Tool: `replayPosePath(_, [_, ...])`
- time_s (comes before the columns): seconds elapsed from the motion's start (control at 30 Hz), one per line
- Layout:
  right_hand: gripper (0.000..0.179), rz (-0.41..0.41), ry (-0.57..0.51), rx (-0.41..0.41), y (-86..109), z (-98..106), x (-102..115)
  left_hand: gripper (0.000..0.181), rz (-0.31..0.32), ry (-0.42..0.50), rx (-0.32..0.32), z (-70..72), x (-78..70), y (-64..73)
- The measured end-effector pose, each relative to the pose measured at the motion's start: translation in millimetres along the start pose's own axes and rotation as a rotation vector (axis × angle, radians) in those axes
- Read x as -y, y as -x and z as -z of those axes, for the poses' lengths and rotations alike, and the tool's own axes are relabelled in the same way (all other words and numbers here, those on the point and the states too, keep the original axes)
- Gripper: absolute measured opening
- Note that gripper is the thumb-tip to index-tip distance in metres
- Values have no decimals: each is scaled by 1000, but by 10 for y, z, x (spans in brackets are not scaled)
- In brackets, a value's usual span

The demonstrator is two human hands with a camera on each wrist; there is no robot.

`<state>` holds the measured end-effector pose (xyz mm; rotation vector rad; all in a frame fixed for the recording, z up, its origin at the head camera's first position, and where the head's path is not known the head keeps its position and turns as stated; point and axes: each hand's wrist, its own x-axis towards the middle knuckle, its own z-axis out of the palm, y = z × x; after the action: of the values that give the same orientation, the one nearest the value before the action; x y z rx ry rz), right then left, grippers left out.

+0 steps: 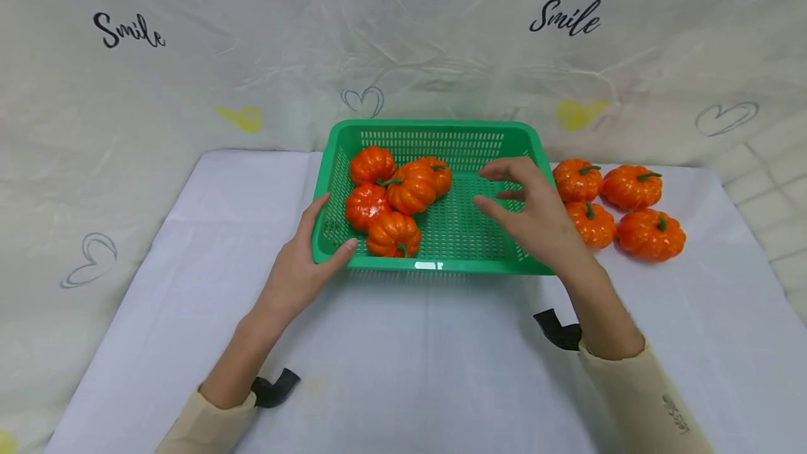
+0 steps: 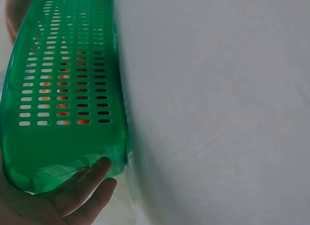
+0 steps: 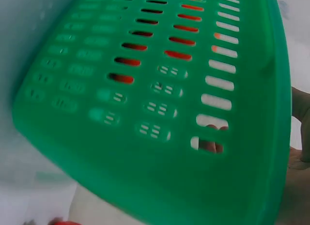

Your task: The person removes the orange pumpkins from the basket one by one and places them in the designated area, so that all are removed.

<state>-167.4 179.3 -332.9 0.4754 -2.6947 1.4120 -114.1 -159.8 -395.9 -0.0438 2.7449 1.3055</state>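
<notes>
A green plastic basket (image 1: 435, 265) with slotted walls stands on the white cloth, several small glossy orange pumpkins (image 1: 411, 188) grouped in its left half. My left hand (image 1: 301, 265) grips the basket's left end, thumb over the rim at the front corner. In the left wrist view its fingers (image 2: 85, 188) lie along the outside of the end wall. Over the right part of the basket is my right hand (image 1: 536, 214), holding nothing, with fingers and thumb spread apart and loosely bent. The right wrist view shows the basket's wall (image 3: 184, 186) close up, partly hiding that hand.
Several more orange pumpkins (image 1: 651, 235) with green stems sit on the table just right of the basket. Behind stands a pale wall covering (image 1: 441, 40) with hearts and lettering. The white cloth (image 1: 416, 356) extends in front of the basket.
</notes>
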Motion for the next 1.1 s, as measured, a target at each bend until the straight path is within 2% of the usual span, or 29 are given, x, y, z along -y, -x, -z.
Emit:
replayPosePath(0.37, [40, -24, -52, 72, -92, -167, 27, 85, 0, 0, 0, 3, -11, 6])
replayPosePath(1.1, [55, -78, -47, 167, -236, -419, 44, 86, -6, -1, -2, 6, -8, 6])
